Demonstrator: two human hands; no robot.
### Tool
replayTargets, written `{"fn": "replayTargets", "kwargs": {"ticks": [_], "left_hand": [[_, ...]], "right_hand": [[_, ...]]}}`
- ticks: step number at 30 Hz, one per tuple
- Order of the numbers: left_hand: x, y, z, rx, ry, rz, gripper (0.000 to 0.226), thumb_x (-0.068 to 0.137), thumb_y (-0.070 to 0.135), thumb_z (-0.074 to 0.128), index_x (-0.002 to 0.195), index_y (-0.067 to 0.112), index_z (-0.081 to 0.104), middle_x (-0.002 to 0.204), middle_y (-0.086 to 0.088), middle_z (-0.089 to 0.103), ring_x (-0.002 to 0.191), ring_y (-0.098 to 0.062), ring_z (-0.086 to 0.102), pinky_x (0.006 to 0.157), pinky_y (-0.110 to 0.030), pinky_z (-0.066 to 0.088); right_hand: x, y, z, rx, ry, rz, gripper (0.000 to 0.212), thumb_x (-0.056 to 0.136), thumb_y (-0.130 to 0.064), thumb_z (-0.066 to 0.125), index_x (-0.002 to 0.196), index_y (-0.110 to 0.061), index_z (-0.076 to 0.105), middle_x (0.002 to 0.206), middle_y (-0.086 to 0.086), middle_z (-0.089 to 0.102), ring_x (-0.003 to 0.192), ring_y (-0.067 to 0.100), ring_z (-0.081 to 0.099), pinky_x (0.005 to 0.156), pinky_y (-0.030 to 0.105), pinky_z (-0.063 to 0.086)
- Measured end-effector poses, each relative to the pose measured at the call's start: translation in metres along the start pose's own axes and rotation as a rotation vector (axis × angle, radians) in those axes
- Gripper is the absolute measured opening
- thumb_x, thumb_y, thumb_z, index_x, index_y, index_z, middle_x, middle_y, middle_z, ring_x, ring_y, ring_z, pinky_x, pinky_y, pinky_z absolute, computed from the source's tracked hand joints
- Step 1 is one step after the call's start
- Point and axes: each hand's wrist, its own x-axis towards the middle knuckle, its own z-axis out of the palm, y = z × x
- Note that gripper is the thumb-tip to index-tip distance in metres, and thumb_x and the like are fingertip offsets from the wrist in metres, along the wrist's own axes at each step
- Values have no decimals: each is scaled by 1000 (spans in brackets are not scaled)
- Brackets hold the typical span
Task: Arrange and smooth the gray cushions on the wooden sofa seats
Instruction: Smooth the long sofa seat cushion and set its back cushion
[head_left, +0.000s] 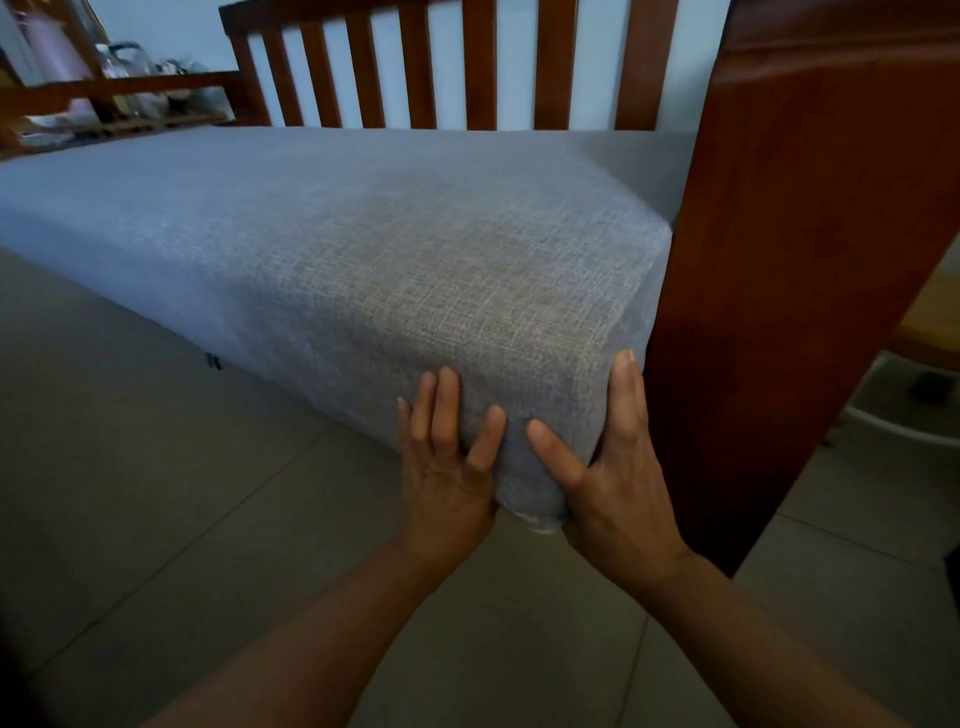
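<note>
Both hands, left (447, 467) and right (618, 467), fingers straight, press the cushion (363, 249) corner beside the armrest (810, 260); push evenly inward.

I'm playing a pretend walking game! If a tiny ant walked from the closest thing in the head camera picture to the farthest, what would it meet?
The two hands, left hand and right hand, on the corner → the gray cushion → the wooden slats of the sofa back.
</note>
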Motion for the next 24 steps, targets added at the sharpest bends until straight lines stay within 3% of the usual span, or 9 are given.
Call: {"fn": "replayTargets", "kwargs": {"ticks": [4, 7, 13, 16, 21, 24], "left_hand": [[9, -5, -1, 7, 24, -21, 54, 94, 26, 48, 138, 27, 16, 160, -3, -11, 147, -26, 2, 108, -63, 23], [15, -12, -6, 25, 7, -20, 46, 97, 35, 38, 138, 32, 18, 160, 2, -10, 147, -22, 2, 108, -61, 21], [27, -10, -13, 38, 25, -54, 65, 85, 26, 55, 140, 32, 20, 160, 5, -8, 147, -24, 4, 98, -67, 31], [43, -9, -20, 45, 48, -60, 76, 81, 19, 65, 141, 31, 20, 160, 1, 0, 146, -29, 12, 98, -65, 33], [65, -1, -29, 59, 51, -135, 52, 95, 30, 41, 142, 31, 19, 153, -6, 11, 142, -34, 20, 100, -63, 33], [77, -1, -33, 58, 57, -161, 62, 90, 27, 51, 143, 31, 19, 153, -9, 16, 142, -34, 21, 99, -61, 35]], "right_hand": [[12, -4, -6, 12, 3, 27, 67, 94, -35, 59, 144, -39, 15, 157, 12, -15, 142, 50, 7, 101, 61, 38], [22, -6, -12, 29, 9, 56, 77, 86, -34, 71, 141, -36, 18, 152, 22, -1, 142, 49, 9, 96, 62, 43], [34, -13, -22, -9, 20, 105, 81, 82, -38, 73, 142, -34, 18, 150, 25, 4, 142, 47, 14, 89, 59, 50], [47, -13, -30, -51, 9, 128, 83, 82, -47, 71, 142, -34, 16, 150, 26, 5, 142, 46, 16, 90, 51, 50], [67, -16, -46, -99, -30, 178, 89, 77, -49, 74, 145, -33, 19, 152, 25, 5, 141, 44, 21, 73, 43, 55], [78, -18, -53, -138, -41, 195, 96, 76, -47, 76, 147, -33, 13, 153, 26, 7, 140, 43, 25, 67, 40, 56]]}}
